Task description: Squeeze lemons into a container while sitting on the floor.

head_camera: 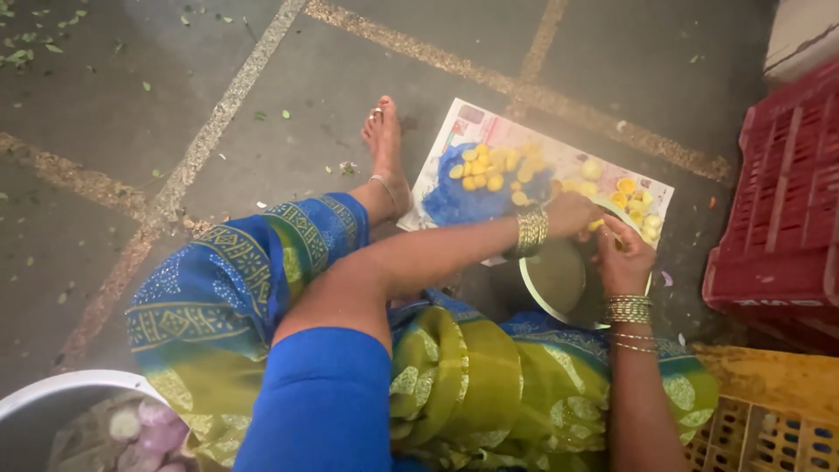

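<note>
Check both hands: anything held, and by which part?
Both hands, left hand and right hand, pinch a small yellow dough piece between fingertips above the round metal bowl; the exact grip part cannot be told.

Dim, soft daylight; faint shadows, slight blur.
</note>
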